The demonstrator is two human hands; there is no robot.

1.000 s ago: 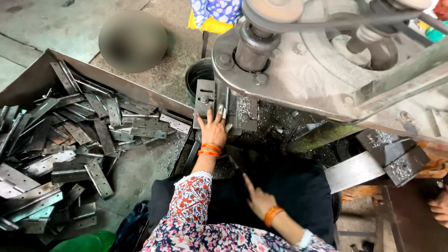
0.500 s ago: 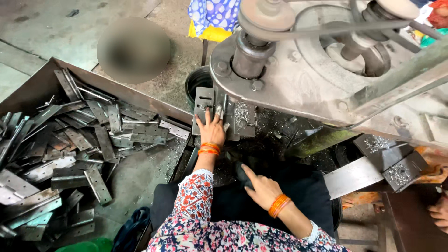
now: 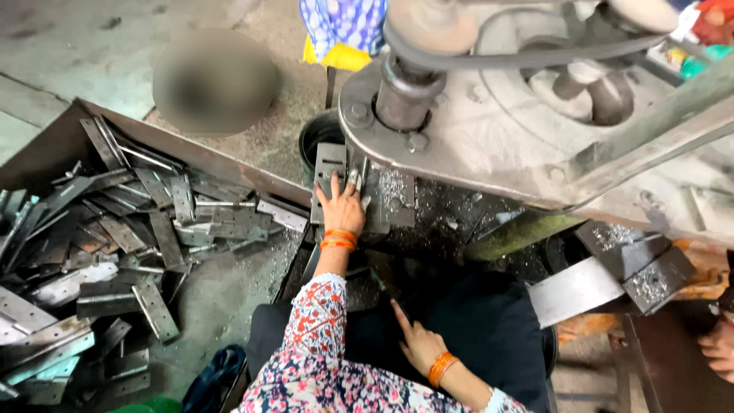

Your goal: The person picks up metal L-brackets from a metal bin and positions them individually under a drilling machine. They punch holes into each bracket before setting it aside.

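Two hands work at a heavy grey press machine (image 3: 535, 130). The left hand (image 3: 342, 208) lies flat with fingers spread on a small grey metal plate (image 3: 329, 164) that sits on the machine bed, just under the round shaft (image 3: 397, 99); it presses on the plate and is not closed around it. The right hand (image 3: 417, 344) rests open on the dark cloth (image 3: 474, 329) over the lap, index finger stretched out, holding nothing. Both wrists carry orange bangles. Left of the machine, a low metal bin (image 3: 61, 141) holds a heap of grey hinge plates (image 3: 153, 229). Shiny metal chips (image 3: 394, 187) lie scattered on the bed beside the left hand. Another person's hand (image 3: 715, 352) shows at the right edge.
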